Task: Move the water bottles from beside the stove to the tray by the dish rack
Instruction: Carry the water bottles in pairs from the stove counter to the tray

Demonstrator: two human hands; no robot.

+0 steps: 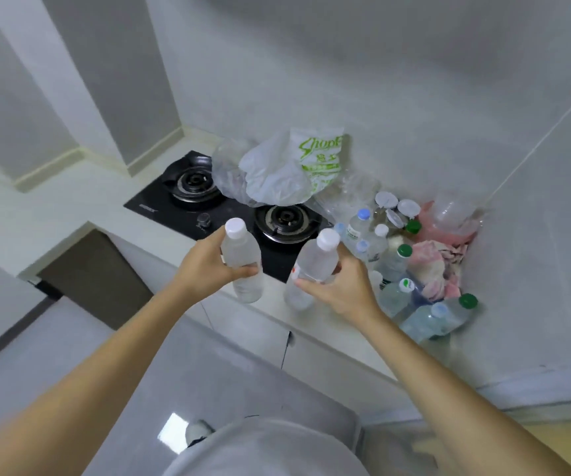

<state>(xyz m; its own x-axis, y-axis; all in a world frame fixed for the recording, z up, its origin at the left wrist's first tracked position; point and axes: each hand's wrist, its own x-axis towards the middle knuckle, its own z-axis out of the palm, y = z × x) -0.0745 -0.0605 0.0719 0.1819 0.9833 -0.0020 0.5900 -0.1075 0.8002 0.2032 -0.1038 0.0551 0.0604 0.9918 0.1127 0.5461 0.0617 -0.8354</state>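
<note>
My left hand [208, 266] grips a clear water bottle with a white cap [243, 255], held upright above the front edge of the counter. My right hand [342, 286] grips a second clear, white-capped bottle [315, 262], tilted left. Both bottles are off the counter, in front of the black gas stove [188, 197]. To the right of the stove, in the corner, stands a cluster of several more water bottles [394, 266] with blue, green and white caps; some lie on their sides near the counter edge. No tray or dish rack is in view.
Plastic bags [277, 173], one with green print, lie across the stove's back and right burner. Pink bags [438, 266] and clear plastic containers [449, 211] fill the corner behind the bottles. White cabinet doors [263, 334] sit below the counter; a wall closes the right side.
</note>
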